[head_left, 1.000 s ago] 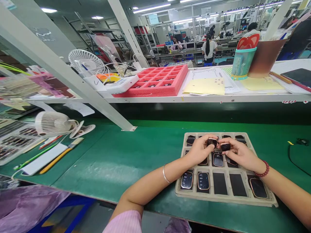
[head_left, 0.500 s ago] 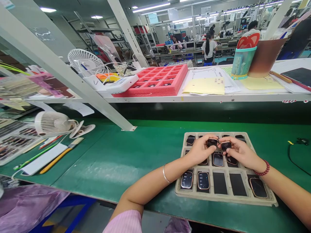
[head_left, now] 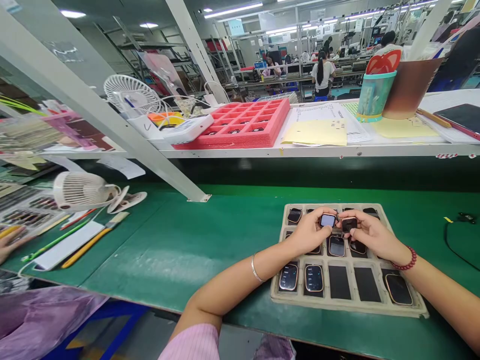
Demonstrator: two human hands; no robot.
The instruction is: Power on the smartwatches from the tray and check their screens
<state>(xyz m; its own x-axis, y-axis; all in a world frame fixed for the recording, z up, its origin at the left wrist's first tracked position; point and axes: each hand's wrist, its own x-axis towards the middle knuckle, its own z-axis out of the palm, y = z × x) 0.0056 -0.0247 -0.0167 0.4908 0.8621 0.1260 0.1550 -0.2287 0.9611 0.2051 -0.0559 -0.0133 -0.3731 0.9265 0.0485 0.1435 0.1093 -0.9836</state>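
My left hand (head_left: 309, 231) is closed on a smartwatch (head_left: 327, 220) without a strap, its screen lit pale. Beside it, my right hand (head_left: 372, 235) grips a second smartwatch (head_left: 349, 225) whose screen is dark. Both are held close together above the far half of a beige tray (head_left: 375, 309). Several more watch bodies sit in the tray's compartments. Two in the near row, such as the left watch (head_left: 288, 277), show lit text. A dark watch (head_left: 398, 289) lies at the near right corner. Two near-row compartments show only black lining. My hands hide part of the far rows.
A white shelf (head_left: 318, 150) runs above the green bench, carrying a pink foam tray (head_left: 240, 142), papers and cups. On the left lie a small fan (head_left: 84, 191), a brush (head_left: 93, 241) and another tray of parts. Another person's hand (head_left: 10, 242) is at the left edge. A black cable (head_left: 450, 245) lies right.
The screen of the watch in my left hand has gone from dark to lit. Another person's hand has come into view at the left edge. My hands have hardly moved.
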